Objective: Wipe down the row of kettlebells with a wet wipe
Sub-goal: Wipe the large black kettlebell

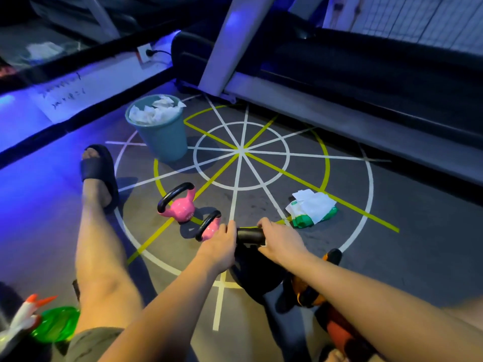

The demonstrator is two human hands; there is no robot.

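A large black kettlebell (254, 273) stands on the floor in front of me. My left hand (219, 244) grips the left end of its thick handle (249, 235). My right hand (281, 240) grips the right end; no wipe shows in either hand. Two pink kettlebells with black handles stand to the left, one (180, 205) farther off and a smaller one (209, 227) just beside my left hand. An orange kettlebell (308, 291) and a red one (339, 333) sit partly hidden under my right forearm. A green-and-white wet wipe pack (312, 209) lies on the floor to the right.
A teal bin (163, 137) full of used wipes stands at the back left. My left leg in a black slide (98, 173) stretches out on the left. A treadmill (339, 82) runs along the back right. A green spray bottle (44, 322) is at the lower left.
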